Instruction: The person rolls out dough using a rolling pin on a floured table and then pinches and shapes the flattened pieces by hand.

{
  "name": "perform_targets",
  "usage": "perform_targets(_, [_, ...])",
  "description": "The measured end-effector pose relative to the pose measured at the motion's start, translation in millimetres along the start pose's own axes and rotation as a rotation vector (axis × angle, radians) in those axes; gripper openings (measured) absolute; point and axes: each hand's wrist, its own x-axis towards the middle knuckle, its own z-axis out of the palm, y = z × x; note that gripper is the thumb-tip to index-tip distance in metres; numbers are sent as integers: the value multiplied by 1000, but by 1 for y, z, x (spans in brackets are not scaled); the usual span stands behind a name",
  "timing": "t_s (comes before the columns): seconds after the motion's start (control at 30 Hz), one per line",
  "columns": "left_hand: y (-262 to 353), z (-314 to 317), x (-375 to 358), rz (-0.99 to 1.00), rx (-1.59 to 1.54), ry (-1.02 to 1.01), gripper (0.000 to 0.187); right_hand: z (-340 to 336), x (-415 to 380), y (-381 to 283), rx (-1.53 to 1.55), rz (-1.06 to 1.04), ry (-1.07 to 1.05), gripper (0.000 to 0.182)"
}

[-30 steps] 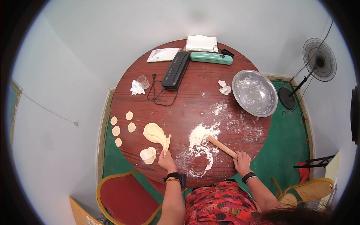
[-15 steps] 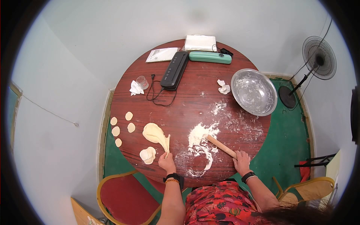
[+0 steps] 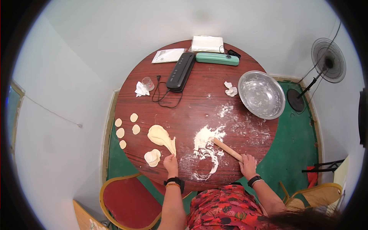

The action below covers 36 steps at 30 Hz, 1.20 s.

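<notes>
My left hand point(image 3: 171, 165) is closed on the narrow tail of a pale dough piece point(image 3: 159, 135), whose broad end lies flat on the round table. Just left of that hand sits a small stack of dough rounds point(image 3: 152, 157). My right hand point(image 3: 248, 165) grips one end of a wooden rolling pin point(image 3: 228, 149). The pin's far end rests at a patch of white flour point(image 3: 203, 138), which trails down in a curved streak. Several single dough rounds point(image 3: 120, 132) lie apart near the table's left edge.
A metal bowl point(image 3: 262, 95) stands at the right edge, beside a crumpled tissue point(image 3: 230, 89). Toward the back lie a black sealer-like device point(image 3: 181, 72) with its cord, a mint-green device point(image 3: 217, 58) and a glass point(image 3: 148, 83). A red chair point(image 3: 130, 203) stands at lower left.
My left hand has shifted slightly, still pinching the dough's tail. The whole view has drifted a little. My right hand and the rolling pin look unchanged on the table.
</notes>
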Motion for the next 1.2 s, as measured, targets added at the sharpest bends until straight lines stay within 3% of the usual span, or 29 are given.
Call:
perform_targets(0.07, [8, -7, -3, 177, 54, -6, 23, 0, 0, 0, 0, -3, 1, 47])
perform_targets(0.17, [8, -10, -3, 225, 155, -96, 22, 0, 1, 1, -3, -2, -1, 47])
perform_targets(0.27, [3, -12, 2, 249, 260, -173, 25, -1, 1, 0, -7, 0, -9, 47])
perform_targets(0.47, [10, -23, 19, 205, 391, -514, 20, -1, 2, 1, -8, -3, -22, 49])
perform_targets(0.57, [30, -27, 23, -411, 187, -727, 22, -1, 1, 2, -8, -1, -22, 49])
perform_targets(0.77, [34, -36, 2, -555, -437, -486, 34, -1, 1, 4, 10, -13, -11, 47])
perform_targets(0.97, [21, -34, 2, -493, -346, -453, 35, -5, 3, 0, 21, -10, -21, 45])
perform_targets(1.2, [16, -24, -33, -637, -400, -562, 18, -4, 3, 1, 33, -5, -36, 46])
